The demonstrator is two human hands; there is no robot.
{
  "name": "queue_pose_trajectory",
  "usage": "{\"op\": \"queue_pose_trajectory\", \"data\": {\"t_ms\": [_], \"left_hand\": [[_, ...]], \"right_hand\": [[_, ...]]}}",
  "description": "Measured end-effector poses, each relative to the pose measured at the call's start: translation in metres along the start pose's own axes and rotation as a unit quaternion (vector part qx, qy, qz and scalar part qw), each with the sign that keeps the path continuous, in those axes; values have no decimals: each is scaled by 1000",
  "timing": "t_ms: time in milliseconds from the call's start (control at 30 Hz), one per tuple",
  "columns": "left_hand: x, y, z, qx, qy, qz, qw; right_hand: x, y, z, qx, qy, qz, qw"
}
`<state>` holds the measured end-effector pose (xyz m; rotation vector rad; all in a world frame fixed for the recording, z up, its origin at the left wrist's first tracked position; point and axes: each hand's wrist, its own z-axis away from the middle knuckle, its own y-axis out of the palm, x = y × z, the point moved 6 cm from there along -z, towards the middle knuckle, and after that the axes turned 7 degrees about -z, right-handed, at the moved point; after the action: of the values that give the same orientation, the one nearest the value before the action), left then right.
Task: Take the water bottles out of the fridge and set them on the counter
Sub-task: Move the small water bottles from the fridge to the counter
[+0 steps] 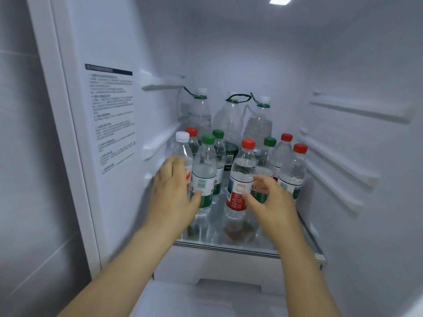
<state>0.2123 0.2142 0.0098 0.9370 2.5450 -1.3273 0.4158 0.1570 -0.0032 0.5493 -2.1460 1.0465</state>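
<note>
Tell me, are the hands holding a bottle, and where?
Hard to tell. The left hand covers the white-capped bottle at its middle; the right hand is open by the front red-capped bottle, holding nothing.

Left hand (174,191), right hand (271,197), both forearms bare
</note>
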Motion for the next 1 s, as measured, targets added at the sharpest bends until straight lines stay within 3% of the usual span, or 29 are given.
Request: {"op": "queue_pose_trajectory", "data": {"t_ms": [533,1000], "left_hand": [[10,27,-62,-5,-38,61,997],[30,36,-63,-24,-81,54,995]], "right_hand": [[5,23,-80,1,-10,11,1000],[-10,28,-73,-15,0,-39,999]]}}
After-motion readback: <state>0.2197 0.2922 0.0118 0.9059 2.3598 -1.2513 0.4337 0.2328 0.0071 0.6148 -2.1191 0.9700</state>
